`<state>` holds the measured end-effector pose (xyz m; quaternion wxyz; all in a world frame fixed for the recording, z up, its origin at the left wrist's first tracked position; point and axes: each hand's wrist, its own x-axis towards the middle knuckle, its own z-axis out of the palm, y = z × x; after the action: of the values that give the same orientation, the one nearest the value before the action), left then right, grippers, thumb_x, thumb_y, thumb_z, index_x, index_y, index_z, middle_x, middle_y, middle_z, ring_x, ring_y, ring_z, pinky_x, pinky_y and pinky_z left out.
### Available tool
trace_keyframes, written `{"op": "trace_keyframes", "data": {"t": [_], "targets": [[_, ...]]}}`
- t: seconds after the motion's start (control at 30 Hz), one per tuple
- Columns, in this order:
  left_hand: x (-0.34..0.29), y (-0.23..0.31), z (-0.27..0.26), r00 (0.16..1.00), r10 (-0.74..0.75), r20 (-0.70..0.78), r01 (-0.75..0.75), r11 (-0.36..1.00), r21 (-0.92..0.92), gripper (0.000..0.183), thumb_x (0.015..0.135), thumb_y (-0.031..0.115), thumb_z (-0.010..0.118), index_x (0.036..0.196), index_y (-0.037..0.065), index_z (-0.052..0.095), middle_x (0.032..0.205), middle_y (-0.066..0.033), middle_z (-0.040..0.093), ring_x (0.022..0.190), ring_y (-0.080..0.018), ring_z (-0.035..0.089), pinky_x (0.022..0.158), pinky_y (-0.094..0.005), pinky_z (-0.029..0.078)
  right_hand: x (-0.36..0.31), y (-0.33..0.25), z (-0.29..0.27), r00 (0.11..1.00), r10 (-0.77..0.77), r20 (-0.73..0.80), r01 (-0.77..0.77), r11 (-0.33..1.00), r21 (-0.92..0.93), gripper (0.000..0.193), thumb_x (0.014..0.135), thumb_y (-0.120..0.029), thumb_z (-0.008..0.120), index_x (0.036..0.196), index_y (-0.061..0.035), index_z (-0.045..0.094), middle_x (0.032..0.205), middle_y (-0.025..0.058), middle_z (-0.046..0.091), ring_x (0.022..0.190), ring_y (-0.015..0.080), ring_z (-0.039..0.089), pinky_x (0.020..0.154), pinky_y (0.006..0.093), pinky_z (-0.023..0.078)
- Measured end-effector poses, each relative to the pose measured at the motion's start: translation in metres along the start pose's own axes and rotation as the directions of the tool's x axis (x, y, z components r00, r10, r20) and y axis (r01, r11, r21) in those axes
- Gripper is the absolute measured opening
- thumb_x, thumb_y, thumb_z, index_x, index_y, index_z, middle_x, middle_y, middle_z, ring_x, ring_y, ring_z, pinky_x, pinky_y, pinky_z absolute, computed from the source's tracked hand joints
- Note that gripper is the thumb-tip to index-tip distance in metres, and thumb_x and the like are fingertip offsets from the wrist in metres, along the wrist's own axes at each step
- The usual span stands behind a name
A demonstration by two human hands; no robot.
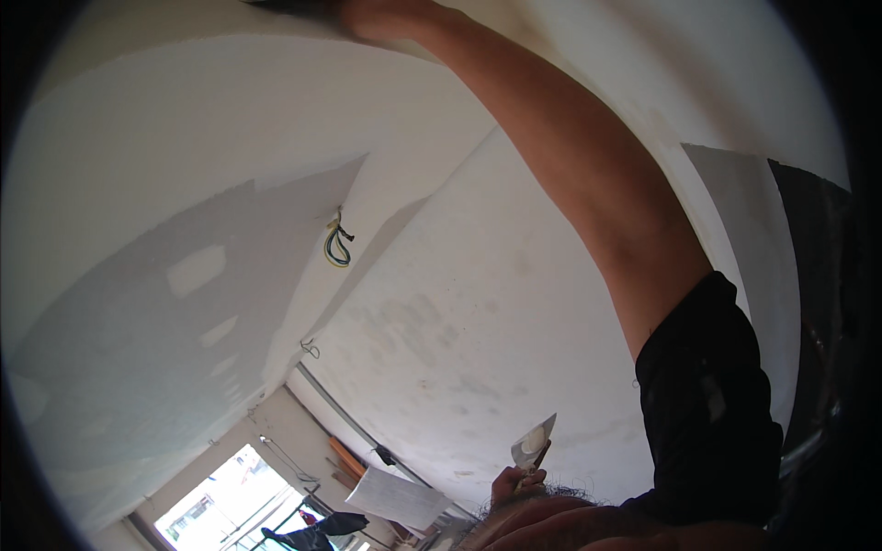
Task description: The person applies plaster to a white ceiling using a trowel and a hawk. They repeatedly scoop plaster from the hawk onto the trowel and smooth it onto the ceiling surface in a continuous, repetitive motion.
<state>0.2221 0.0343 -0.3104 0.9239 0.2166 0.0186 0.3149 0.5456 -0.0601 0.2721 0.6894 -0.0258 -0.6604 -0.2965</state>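
Observation:
My right arm reaches up across the picture to the white plastered ceiling [184, 119]. My right hand [378, 18] is at the top edge, partly cut off, and grips a dark flat tool [285, 5] held against the ceiling. My left hand [514, 482] is low in the middle, closed around the handle of a small putty knife [535, 441]. Its metal blade points up and carries a dab of white filler. A black short sleeve [707, 413] covers my right upper arm.
Green and yellow wires [337, 242] hang from the ceiling, and a smaller wire loop [310, 349] lies further off. A grey wall with pale filled patches [197, 269] is at left. A bright window [230, 505], a person in dark clothes [317, 531] and a white sheet [397, 498] lie below.

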Motion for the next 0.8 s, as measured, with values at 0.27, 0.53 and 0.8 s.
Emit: {"op": "trace_keyframes", "data": {"t": [0.27, 0.53, 0.8], "targets": [[0.001, -0.002, 0.014, 0.999, -0.036, -0.006, 0.036, 0.999, -0.033, 0.075, 0.090, 0.008, 0.051, 0.161, 0.010, 0.026, 0.076, -0.0053, 0.047, 0.057, -0.0115, 0.044, 0.057, -0.0215, 0.045, -0.031, -0.016, -0.014, 0.996, 0.085, 0.022, -0.082, 0.992, -0.093, 0.039, 0.108, -0.019, 0.045, 0.140, -0.0018, 0.059, 0.131, 0.0240, 0.065, 0.122, 0.0349, 0.062, 0.107, 0.0429, 0.047], [0.007, -0.002, 0.008, 0.998, -0.056, -0.007, 0.056, 0.997, -0.055, 0.076, 0.089, 0.006, 0.051, 0.161, 0.009, 0.026, 0.076, -0.0054, 0.047, 0.057, -0.0110, 0.044, 0.057, -0.0212, 0.045, 0.008, 0.014, -0.007, 0.995, 0.034, -0.090, -0.045, 0.990, -0.131, 0.038, 0.107, -0.017, 0.046, 0.139, -0.0001, 0.057, 0.129, 0.0257, 0.065, 0.120, 0.0375, 0.062, 0.104, 0.0446, 0.048], [0.000, 0.001, -0.005, 0.996, -0.069, 0.058, 0.073, 0.995, -0.063, 0.071, 0.094, 0.017, 0.049, 0.161, 0.022, 0.025, 0.076, -0.0030, 0.044, 0.059, -0.0137, 0.046, 0.056, -0.0333, 0.051, -0.008, -0.026, 0.010, 0.991, 0.131, -0.034, -0.131, 0.991, 0.018, 0.038, 0.107, -0.013, 0.040, 0.141, -0.0056, 0.057, 0.129, 0.0234, 0.065, 0.118, 0.0354, 0.063, 0.102, 0.0433, 0.048]]}}
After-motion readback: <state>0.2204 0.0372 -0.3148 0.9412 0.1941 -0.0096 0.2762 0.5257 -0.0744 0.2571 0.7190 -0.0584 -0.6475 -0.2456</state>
